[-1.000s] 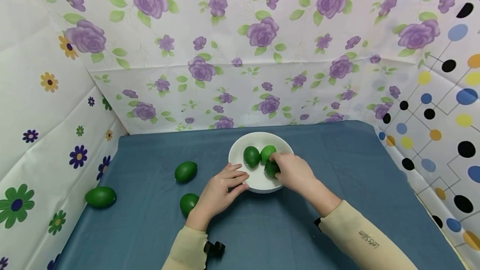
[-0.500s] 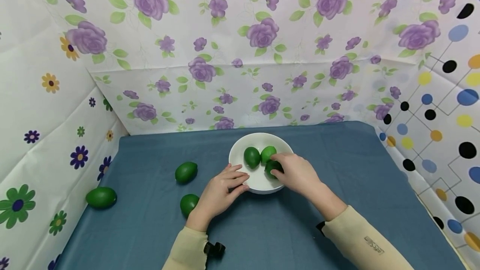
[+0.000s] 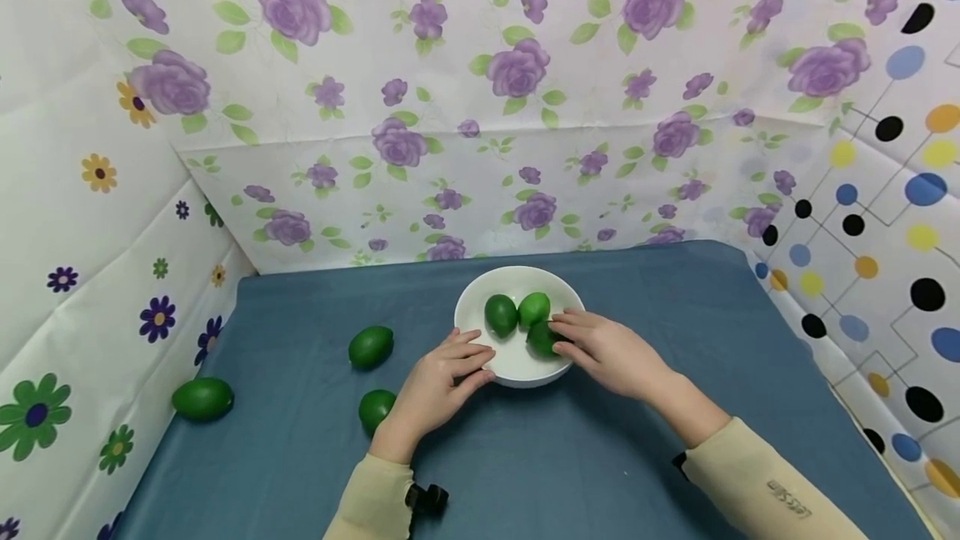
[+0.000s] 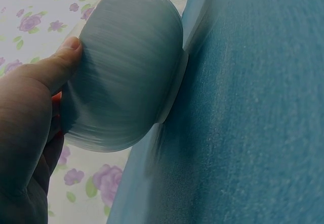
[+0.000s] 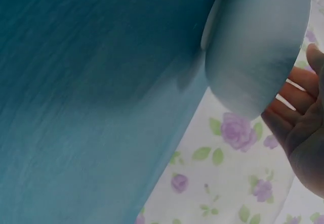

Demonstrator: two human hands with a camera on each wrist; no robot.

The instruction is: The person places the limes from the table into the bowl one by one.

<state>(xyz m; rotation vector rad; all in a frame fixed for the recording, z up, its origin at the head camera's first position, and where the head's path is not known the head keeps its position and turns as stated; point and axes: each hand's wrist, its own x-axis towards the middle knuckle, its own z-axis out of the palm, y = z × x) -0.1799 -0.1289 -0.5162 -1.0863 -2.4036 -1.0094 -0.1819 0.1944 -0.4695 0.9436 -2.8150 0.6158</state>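
Note:
A white bowl [image 3: 517, 369] stands on the blue cloth, with two dark green limes [image 3: 501, 316] and a brighter green lime [image 3: 535, 309] inside. My left hand [image 3: 431, 386] rests on the bowl's left rim, fingers reaching over it. In the left wrist view the thumb [image 4: 63, 59] lies right at the rim. My right hand [image 3: 618, 354] is over the right rim, its fingers loosely straight and overlapping the nearest dark lime [image 3: 542, 341]. The right wrist view has its fingers [image 5: 296, 100] spread beside the bowl wall [image 5: 253, 52].
Three more dark limes lie on the left: one lime [image 3: 371, 347] farther back, another lime [image 3: 375, 411] partly behind the left hand, and a third lime [image 3: 203, 399] by the left wall. Patterned sheets [image 3: 442, 148] enclose the blue cloth [image 3: 300, 473] at the back and sides.
My right fingers have loosened from the dark lime and drawn back a little to the right, leaving it in the bowl. The left hand keeps its place on the rim.

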